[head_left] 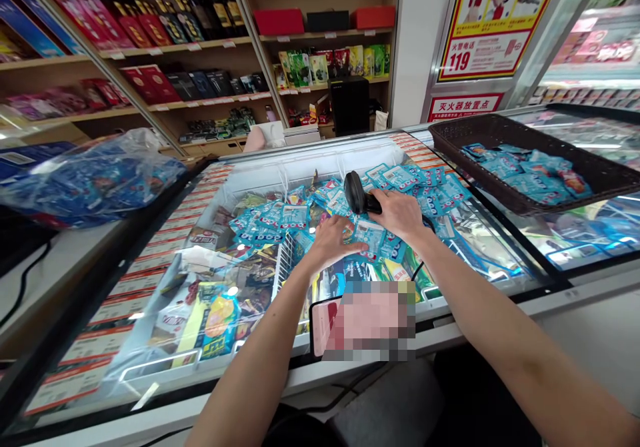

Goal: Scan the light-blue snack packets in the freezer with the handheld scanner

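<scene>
My right hand (397, 214) grips a black handheld barcode scanner (355, 192) by its handle, its head turned to the left. A black cable runs down from below that hand. My left hand (330, 239) is just left of it, thumb and fingers apart, over small blue packets (293, 216). Whether it presses on one of them I cannot tell. Many such packets lie spread on the glass lid of a chest freezer (170, 340), beneath and around both hands. One packet (371, 234) sits between my two hands, below the scanner.
A phone (325, 327), partly blurred, rests at the freezer's front edge. At right stands a dark brown basket (480, 127) with more blue packets. On the left lies a clear plastic bag (100, 177) of blue packages. Shelves (325, 34) of goods line the back.
</scene>
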{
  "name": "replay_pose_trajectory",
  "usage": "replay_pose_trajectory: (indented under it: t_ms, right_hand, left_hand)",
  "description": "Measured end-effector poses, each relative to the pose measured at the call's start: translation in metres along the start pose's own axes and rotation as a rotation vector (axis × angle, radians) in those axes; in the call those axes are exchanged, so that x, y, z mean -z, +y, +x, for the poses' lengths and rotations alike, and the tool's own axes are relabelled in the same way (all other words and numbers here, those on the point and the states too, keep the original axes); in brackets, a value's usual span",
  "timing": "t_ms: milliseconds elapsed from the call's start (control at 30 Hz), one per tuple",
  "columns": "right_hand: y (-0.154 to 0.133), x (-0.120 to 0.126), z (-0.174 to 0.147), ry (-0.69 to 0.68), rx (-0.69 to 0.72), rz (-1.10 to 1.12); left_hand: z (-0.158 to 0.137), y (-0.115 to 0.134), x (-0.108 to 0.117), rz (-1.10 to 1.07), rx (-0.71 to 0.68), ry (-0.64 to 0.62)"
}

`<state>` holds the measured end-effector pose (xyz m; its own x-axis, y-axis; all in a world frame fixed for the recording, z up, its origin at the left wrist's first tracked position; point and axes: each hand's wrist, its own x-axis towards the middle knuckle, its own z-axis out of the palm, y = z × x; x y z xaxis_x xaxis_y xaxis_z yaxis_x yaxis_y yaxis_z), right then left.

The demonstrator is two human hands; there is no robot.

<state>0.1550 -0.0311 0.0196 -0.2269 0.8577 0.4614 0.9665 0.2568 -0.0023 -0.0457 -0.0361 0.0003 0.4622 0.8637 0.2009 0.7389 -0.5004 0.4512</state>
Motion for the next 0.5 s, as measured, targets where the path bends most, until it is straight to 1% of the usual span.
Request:
replay_pose_trajectory:
  t_ms: [100,167,233,333,433,500]
  right_hand:
    - [0.001,0.0,0.0,0.02,-0.026,0.001]
    - [0.001,0.001,0.001,0.04,-0.066,0.003]
    - [0.002,0.001,0.001,0.056,-0.095,0.009]
    - [0.003,0.002,0.002,0.058,-0.097,0.016]
    - [0.001,0.002,0.001,0.037,-0.054,0.014]
    - [0.0,0.002,0.0,0.029,-0.017,0.018]
  left_hand:
    - [0.0,-0.009,0.013,-0.203,0.059,-0.037]
    - [-0.001,-0.016,0.02,-0.257,0.134,-0.007]
    - [-0.002,-0.023,0.025,-0.268,0.197,0.038]
    - [-0.001,-0.033,0.026,-0.268,0.245,0.198]
    - [0.002,-0.042,0.024,-0.233,0.224,0.355]
    - [0.003,-0.047,0.022,-0.204,0.198,0.422]
